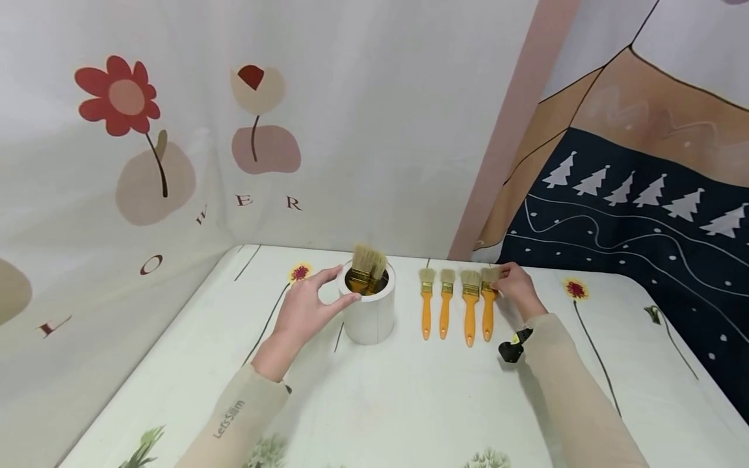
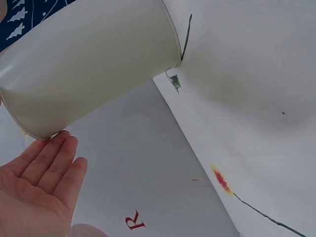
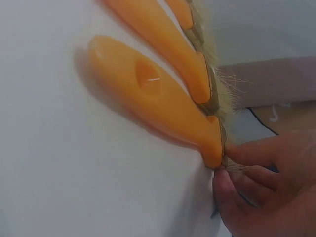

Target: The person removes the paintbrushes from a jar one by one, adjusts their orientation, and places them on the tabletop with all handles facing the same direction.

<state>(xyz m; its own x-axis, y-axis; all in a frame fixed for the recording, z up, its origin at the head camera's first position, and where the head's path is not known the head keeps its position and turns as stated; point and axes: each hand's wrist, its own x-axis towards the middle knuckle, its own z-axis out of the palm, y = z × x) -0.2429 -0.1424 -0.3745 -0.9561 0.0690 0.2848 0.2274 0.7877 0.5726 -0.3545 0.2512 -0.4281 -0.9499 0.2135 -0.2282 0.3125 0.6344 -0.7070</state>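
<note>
My left hand [image 1: 301,313] grips a white cylindrical pot [image 1: 368,322] near its rim, with the thumb at the front and the forefinger round the left side. Two paintbrushes [image 1: 364,261] stand in the pot, bristles up. To the right, several paintbrushes with orange handles lie in a row, bristles pointing away from me. My right hand [image 1: 517,290] pinches the rightmost paintbrush [image 1: 488,315] near its metal band and bristles. In the right wrist view this paintbrush [image 3: 148,96] lies along the tabletop, its thumb-side edge between the fingertips. The wider paintbrush [image 1: 470,312] lies just left of it.
A white cloth printed with flowers covers the table [image 1: 409,396]. Behind it hang a pale printed curtain [image 1: 380,130] and a dark blue panel with white trees [image 1: 632,214]. A black device [image 1: 512,351] sits at my right wrist.
</note>
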